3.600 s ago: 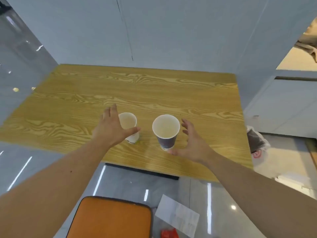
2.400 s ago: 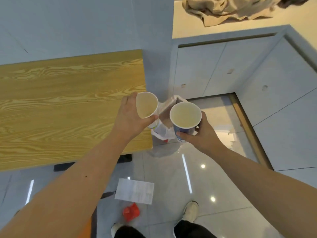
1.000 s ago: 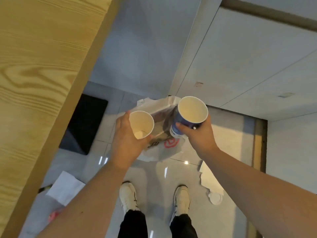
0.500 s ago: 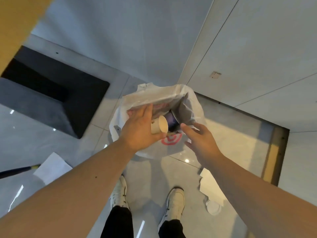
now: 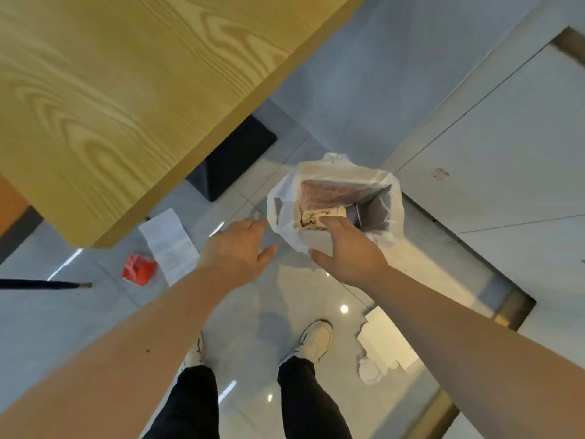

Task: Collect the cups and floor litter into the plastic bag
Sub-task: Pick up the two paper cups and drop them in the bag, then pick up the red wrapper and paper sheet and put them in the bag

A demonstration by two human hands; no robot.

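A white plastic bag (image 5: 286,223) stands open on the grey floor. Inside it the white patterned cup (image 5: 316,216) lies on its side, with the dark blue cup (image 5: 354,213) beside it. My left hand (image 5: 237,248) hovers just left of the bag, fingers apart and empty. My right hand (image 5: 348,251) is over the bag's near rim, fingers spread, holding nothing. Floor litter lies around: a white paper sheet (image 5: 171,245) and a red wrapper (image 5: 138,269) to the left, white papers (image 5: 386,340) and a white lid (image 5: 369,372) to the right.
The wooden table (image 5: 126,90) overhangs at upper left, with its black base (image 5: 234,160) on the floor. Grey cabinet fronts (image 5: 490,153) stand at right. A dark rod (image 5: 41,284) lies at far left. My shoes (image 5: 315,339) are below the bag.
Both cups went from my hands into the bag. My left hand has let go of the white cup and pulled back left; my right hand has drawn back, empty.
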